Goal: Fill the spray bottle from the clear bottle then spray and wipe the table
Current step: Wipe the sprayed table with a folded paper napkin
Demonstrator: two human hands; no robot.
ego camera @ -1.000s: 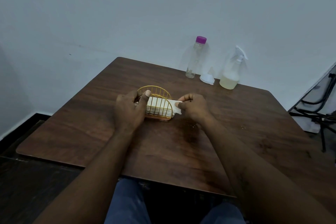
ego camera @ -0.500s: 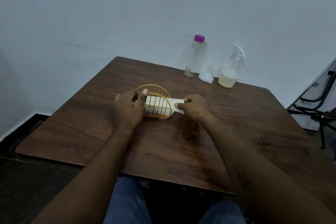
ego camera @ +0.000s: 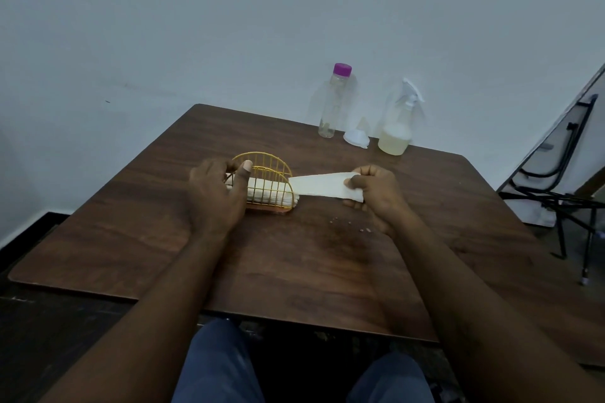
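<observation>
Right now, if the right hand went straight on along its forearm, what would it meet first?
The right hand would probably meet the clear bottle or the white funnel beside it; depth is unclear.

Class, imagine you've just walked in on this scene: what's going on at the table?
A seated person's left hand grips the yellow wire holder, steadying it, while the right hand pinches a napkin that sticks out of its right end, probably for wiping. At the far edge of the table stand the clear bottle, nearly empty, a funnel and the spray bottle, partly filled with pale liquid, so the filling looks done.
</observation>
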